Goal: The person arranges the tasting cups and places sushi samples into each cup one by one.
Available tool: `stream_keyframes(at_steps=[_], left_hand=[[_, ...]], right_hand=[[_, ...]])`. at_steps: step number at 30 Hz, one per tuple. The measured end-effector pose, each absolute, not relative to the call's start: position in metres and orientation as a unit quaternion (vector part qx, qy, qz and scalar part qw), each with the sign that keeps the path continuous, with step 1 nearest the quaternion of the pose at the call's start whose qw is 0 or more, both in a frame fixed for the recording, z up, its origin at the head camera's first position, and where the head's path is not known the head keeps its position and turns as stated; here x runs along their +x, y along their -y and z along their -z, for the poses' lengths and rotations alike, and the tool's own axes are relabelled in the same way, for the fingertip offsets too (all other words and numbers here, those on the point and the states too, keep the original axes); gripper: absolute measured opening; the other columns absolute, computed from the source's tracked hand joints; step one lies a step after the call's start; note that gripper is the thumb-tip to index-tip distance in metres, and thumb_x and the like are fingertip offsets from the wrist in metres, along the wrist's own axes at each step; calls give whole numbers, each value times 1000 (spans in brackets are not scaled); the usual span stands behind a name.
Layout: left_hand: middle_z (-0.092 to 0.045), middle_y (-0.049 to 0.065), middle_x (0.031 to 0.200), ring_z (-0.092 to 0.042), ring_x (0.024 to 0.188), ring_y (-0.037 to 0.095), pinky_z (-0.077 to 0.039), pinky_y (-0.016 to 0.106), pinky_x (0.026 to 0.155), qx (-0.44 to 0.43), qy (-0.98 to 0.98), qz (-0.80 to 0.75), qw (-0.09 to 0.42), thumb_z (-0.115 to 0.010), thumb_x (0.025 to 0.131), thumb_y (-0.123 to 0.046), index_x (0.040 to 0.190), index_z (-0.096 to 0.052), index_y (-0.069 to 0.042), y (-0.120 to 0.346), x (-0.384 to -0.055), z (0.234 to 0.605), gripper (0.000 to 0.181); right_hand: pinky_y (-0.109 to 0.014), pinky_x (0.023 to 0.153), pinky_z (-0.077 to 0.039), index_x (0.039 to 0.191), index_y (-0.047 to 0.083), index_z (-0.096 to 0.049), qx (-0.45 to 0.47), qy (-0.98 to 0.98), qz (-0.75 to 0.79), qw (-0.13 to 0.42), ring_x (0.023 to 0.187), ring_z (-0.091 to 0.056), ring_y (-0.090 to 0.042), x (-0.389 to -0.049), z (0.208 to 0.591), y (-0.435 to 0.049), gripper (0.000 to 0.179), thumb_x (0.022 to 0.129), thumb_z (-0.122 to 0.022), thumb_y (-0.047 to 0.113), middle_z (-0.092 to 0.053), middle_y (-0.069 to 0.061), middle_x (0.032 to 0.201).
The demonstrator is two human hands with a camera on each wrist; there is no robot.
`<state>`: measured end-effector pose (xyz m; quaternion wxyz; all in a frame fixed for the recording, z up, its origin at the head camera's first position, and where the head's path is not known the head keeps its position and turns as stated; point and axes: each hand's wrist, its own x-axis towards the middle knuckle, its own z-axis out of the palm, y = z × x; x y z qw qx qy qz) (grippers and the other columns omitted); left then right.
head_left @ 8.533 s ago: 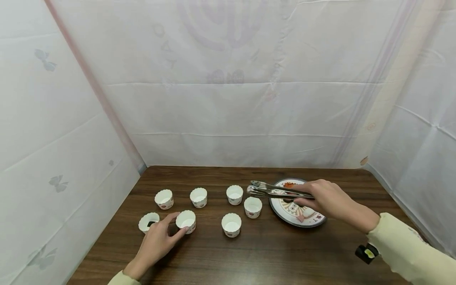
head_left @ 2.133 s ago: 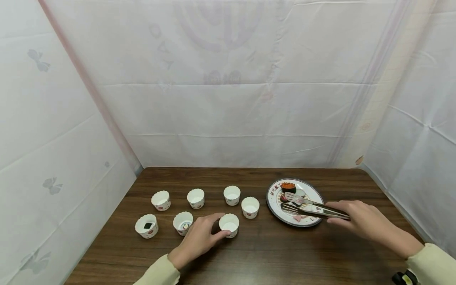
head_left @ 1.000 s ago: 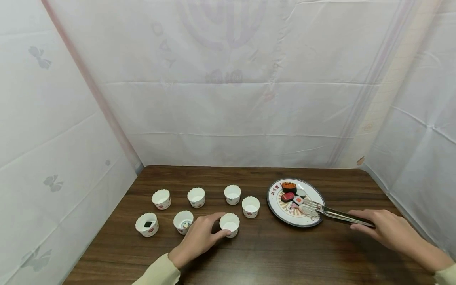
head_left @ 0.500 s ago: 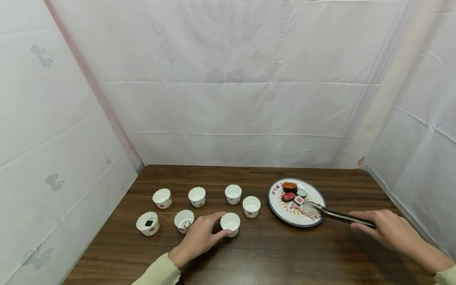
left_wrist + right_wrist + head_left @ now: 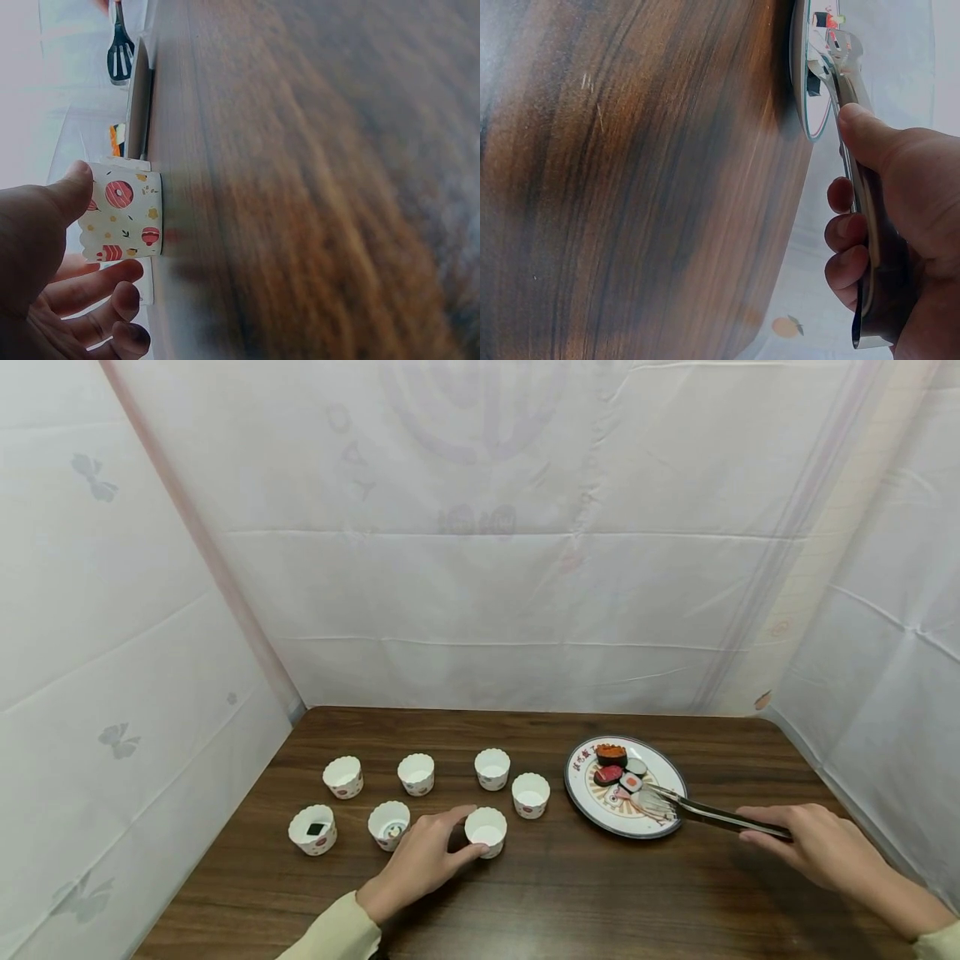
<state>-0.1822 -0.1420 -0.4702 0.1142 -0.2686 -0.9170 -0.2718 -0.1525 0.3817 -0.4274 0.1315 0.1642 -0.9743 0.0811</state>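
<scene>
We see the right hand, nearer the plate, gripping tongs that stretch leftward over its rim, while the left hand pinches a cup.

A dark wood-grained table; white creased cloth behind it and along both sides, grey bows printed at left.

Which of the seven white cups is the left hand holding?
The rightmost cup in the near row of three: it alone sits between the thumb and fingers of the left hand, while the other six cups stand outside that grip.
</scene>
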Motion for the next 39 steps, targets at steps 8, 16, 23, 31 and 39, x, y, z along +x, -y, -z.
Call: stream_keyframes(at_steps=[8,16,23,31,39], left_hand=[[-76,7,114,-73,98,16,-60,36,77,-270,916,272,114,-80,90,-38,129,-68,-10,142,-183,470,50],[-76,6,113,-72,97,16,-59,36,77,-270,917,270,116,-81,90,-39,128,-69,-9,142,-183,471,50],[-76,5,113,-72,98,16,-59,38,78,-266,918,269,116,-81,89,-39,127,-70,-10,142,-183,470,49],[-76,3,113,-72,98,14,-59,36,78,-265,918,271,117,-81,89,-40,127,-70,-11,142,-184,470,49],[-76,4,113,-72,96,14,-59,36,76,-266,918,270,114,-80,90,-41,127,-69,-11,142,-184,470,50]], right_hand=[[-31,49,-41,111,19,-81,185,967,-67,162,71,-63,-4,-154,425,-382,35,83,-85,39,-78,0,99],[-37,55,-50,107,24,-82,210,955,-57,200,79,-71,-13,-155,414,-382,31,79,-88,37,-78,7,95],[-41,54,-53,105,23,-83,233,949,-36,211,80,-74,-22,-157,392,-376,31,77,-89,35,-78,6,93],[-35,50,-50,107,25,-82,262,945,-5,196,74,-71,-13,-163,357,-353,31,77,-89,31,-77,10,92],[-34,55,-54,109,26,-82,314,932,-5,181,81,-73,-12,-168,329,-321,27,83,-85,32,-77,11,99]])
